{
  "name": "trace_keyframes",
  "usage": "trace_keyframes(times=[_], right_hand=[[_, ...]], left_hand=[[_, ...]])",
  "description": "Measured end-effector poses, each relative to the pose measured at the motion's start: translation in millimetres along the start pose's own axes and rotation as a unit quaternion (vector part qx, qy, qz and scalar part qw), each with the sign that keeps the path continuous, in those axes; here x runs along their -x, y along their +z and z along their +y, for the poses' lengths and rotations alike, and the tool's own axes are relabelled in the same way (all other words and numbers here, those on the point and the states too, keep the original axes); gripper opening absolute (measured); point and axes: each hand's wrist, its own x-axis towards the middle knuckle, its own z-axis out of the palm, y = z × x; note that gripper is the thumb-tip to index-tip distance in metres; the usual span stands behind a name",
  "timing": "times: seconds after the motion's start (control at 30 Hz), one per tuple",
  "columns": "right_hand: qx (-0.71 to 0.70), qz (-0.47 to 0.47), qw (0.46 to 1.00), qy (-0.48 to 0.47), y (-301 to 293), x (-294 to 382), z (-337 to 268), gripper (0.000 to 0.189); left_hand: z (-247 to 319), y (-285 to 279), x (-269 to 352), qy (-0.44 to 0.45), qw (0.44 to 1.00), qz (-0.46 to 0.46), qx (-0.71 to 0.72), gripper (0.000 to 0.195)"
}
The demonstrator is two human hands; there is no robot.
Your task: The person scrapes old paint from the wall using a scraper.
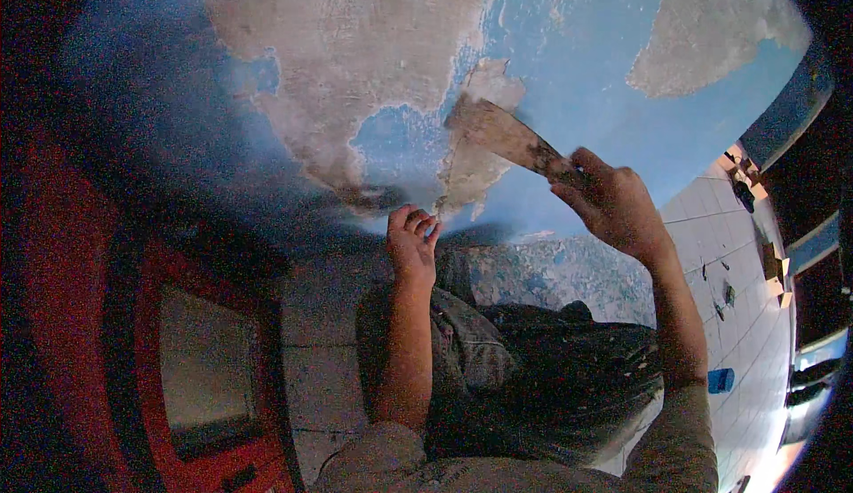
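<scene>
In front of me a wall [586,113] carries blue paint with large bare patches of greyish plaster. My right hand [610,210] grips a putty knife [510,136] by its handle. The stained wide blade points up and left, its edge at a small bare patch [496,83] with ragged, flaking borders. Lower and to the left, my left hand [414,243] is raised close to the wall with fingers half curled and the thumb apart. I see nothing held in it. Whether its fingertips touch the wall is unclear.
Fallen paint flakes [553,270] lie along the foot of the wall. A red-framed glazed panel [206,360] stands in shadow at lower left. On the tiled floor [706,226] at right are a blue container [720,380], small dark scraps [730,294] and several pale blocks [776,286].
</scene>
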Motion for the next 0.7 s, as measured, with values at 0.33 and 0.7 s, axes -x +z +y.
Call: trace_keyframes(times=[0.33, 0.7], right_hand=[[-0.011, 0.016, 1.0, -0.008, -12, -28, 13, 0.022], [0.104, 0.075, 0.986, -0.103, 7, -22, -11, 0.018]], left_hand=[[-7, 5, -3, -0.032, 0.999, 0.002, 0.017, 0.021], [-6, 3, 0, -0.022, 1.0, -0.012, -0.007, 0.021]])
